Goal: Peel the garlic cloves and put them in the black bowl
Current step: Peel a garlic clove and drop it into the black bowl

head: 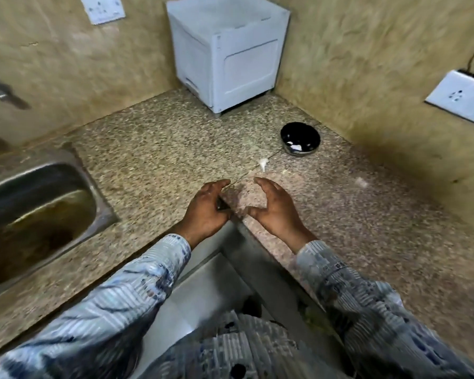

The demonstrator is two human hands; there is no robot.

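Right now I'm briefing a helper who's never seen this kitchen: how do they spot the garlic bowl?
Start at the white box appliance in the far corner. Right of it and nearer, on the counter by the right wall, sits the black bowl. It alone is round and dark, holding white bits.

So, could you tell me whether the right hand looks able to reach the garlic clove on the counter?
Probably yes. The right hand is open and holds nothing, and the garlic clove lies just beyond its fingers on the counter, short of the black bowl, with nothing between them.
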